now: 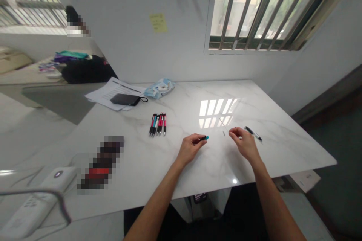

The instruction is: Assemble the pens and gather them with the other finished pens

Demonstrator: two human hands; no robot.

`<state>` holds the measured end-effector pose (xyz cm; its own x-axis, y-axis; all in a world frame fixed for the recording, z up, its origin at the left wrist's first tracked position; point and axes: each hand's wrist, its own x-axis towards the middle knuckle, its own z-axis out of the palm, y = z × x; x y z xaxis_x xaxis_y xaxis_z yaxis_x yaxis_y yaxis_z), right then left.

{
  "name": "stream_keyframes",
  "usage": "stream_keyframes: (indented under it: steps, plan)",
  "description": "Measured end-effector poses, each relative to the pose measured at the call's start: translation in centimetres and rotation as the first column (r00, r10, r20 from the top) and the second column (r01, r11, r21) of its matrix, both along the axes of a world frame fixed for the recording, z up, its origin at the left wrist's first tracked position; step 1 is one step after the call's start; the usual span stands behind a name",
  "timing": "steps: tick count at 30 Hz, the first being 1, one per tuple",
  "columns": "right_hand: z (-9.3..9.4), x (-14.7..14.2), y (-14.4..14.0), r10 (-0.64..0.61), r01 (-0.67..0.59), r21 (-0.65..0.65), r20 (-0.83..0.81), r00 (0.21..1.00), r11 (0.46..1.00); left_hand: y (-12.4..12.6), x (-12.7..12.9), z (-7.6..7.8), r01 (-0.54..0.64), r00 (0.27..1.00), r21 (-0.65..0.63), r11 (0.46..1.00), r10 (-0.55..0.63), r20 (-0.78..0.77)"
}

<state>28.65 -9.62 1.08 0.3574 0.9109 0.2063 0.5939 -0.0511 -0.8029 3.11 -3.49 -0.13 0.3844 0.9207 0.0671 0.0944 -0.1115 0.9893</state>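
The left hand (pixel 190 147) pinched a small teal and black pen part (pixel 204 138) between thumb and fingers, just above the white marble table (pixel 283 120). The right hand (pixel 243 141) was closed on something too thin to make out, with a black pen barrel (pixel 253 134) lying on the table just beside its fingers and a tiny piece (pixel 224 133) resting between the 2 hands. A row of pens (pixel 158 123) lay farther back to the left, near a black pouch (pixel 125 99) on papers (pixel 107 92) and a blue packet (pixel 158 87).
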Motion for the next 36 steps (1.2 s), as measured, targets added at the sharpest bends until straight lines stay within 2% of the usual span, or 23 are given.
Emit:
stream_keyframes:
  steps: [3, 7, 10, 15, 19, 22, 24, 26, 29, 33, 36]
  plan:
    - [0.7, -2.5, 0.6, 0.115, -0.085, 0.107, -0.317, 0.941, 0.991, 0.0, 0.0, 0.0, 0.007, 1.000, -0.003, 1.000, -0.007, -0.005]
    - [1.3, -5.7, 1.0, 0.182, -0.107, 0.171, -0.523, 0.833, 0.980, 0.0, 0.0, 0.2, 0.021, 1.000, 0.013, 1.000, -0.021, -0.019]
    - [1.4, -6.7, 1.1, 0.212, -0.130, 0.184, -0.556, 0.803, 0.974, 0.0, 0.0, 0.3, 0.023, 0.999, 0.016, 1.000, -0.022, -0.027]
    - [0.6, -6.9, 1.4, 0.229, -0.193, 0.124, -0.494, 0.838, 0.973, -0.1, 0.0, 0.5, 0.021, 0.999, 0.012, 1.000, -0.020, -0.035]
    - [0.2, -7.1, 1.4, 0.272, -0.264, 0.086, -0.474, 0.837, 0.961, -0.2, 0.0, 0.6, 0.029, 0.999, 0.006, 1.000, -0.029, -0.023]
    - [0.4, -6.3, 1.3, 0.284, -0.285, 0.053, -0.356, 0.890, 0.957, 0.0, 0.0, 0.5, 0.021, 1.000, -0.016, 1.000, -0.021, 0.011]
    - [0.3, -5.2, 1.3, 0.227, -0.221, 0.050, -0.182, 0.957, 0.974, 0.2, 0.0, 0.3, 0.005, 0.999, -0.047, 0.999, -0.003, 0.048]
    - [-0.1, -3.8, 1.4, 0.133, -0.133, 0.049, 0.010, 0.991, 0.990, 0.3, -0.1, 0.0, -0.003, 0.995, -0.088, 0.996, 0.012, 0.096]
    - [-1.4, -2.0, 1.8, 0.059, -0.056, -0.021, 0.194, 0.979, 0.998, 0.5, -0.1, -0.2, 0.015, 0.986, -0.151, 0.988, 0.011, 0.168]
    - [-2.8, -1.3, 2.9, 0.090, -0.064, -0.100, 0.283, 0.955, 0.993, 0.5, 0.0, 0.1, 0.027, 0.978, -0.225, 0.974, 0.021, 0.209]
    - [-2.8, -1.3, 4.3, 0.131, -0.102, -0.094, 0.385, 0.914, 0.990, 0.4, 0.1, 0.3, 0.032, 0.980, -0.273, 0.961, 0.023, 0.196]
